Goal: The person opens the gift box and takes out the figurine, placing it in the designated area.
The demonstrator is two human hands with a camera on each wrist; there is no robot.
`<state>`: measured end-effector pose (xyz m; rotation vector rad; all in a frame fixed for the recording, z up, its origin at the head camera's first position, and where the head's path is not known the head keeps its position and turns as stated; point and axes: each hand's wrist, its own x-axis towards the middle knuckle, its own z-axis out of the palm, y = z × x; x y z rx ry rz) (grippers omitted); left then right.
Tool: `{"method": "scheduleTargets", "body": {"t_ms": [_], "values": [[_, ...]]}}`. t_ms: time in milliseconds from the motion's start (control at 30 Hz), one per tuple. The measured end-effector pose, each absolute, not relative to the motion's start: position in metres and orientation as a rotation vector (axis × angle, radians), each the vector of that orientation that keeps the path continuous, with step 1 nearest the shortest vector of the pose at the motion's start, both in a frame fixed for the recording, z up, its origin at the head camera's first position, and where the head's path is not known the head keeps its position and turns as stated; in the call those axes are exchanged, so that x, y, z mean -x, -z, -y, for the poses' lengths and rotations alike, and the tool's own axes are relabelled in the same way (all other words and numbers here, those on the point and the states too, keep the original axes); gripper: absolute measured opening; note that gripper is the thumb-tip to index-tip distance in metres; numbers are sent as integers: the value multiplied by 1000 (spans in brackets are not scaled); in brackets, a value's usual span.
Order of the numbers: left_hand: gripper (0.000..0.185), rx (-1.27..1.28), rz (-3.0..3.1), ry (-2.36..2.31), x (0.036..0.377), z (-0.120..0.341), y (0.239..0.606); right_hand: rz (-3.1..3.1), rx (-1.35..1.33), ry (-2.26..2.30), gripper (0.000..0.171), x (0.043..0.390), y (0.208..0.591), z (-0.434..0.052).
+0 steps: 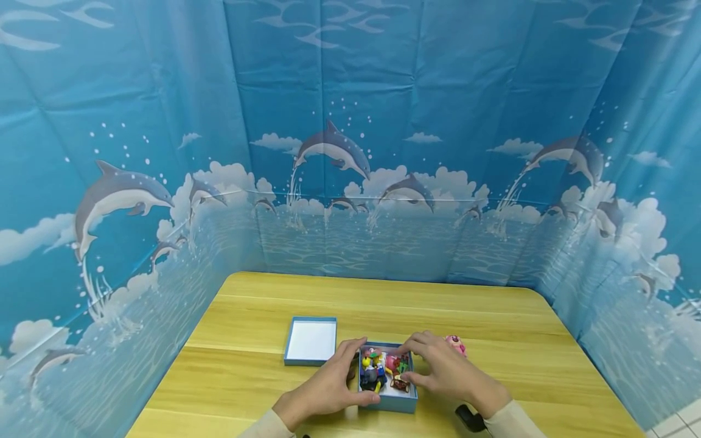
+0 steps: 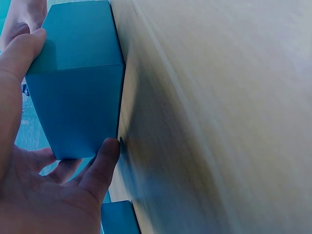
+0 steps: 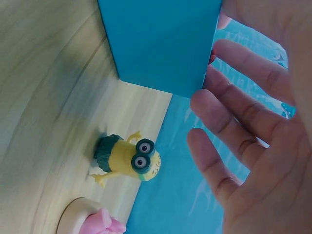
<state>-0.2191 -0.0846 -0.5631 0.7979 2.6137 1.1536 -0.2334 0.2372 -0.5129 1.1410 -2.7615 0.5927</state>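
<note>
A blue box [image 1: 389,403] sits near the table's front edge, packed with several small toy figures [image 1: 373,371], some yellow, others pink or brown. My left hand [image 1: 335,382] grips its left side, thumb at the front corner and fingers toward the back; the left wrist view shows that hand [image 2: 63,185] around the box [image 2: 78,107]. Over the right part of the box reaches my right hand [image 1: 440,368], thumb and index finger above the figures. In the right wrist view its fingers [image 3: 243,105] are spread along the rim; whether they touch a figure I cannot tell.
The blue lid [image 1: 312,362], white inside, lies behind and left of the box. Right of the box, a yellow goggled figure [image 3: 126,158] stands beside a pink one [image 3: 102,224] on the wooden table [image 1: 241,340]. A dolphin-print curtain [image 1: 350,237] surrounds the table's back and sides.
</note>
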Motion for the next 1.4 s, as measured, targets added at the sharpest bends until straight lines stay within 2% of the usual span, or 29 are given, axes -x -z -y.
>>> {"method": "scheduleTargets", "body": {"t_ms": [733, 1400], "values": [[118, -786, -2601, -1174, 219, 85, 563, 2796, -1217, -563, 23, 239, 505, -220], [117, -776, -2591, -1185, 221, 85, 567, 2830, -1233, -633, 19, 241, 503, -214]]}}
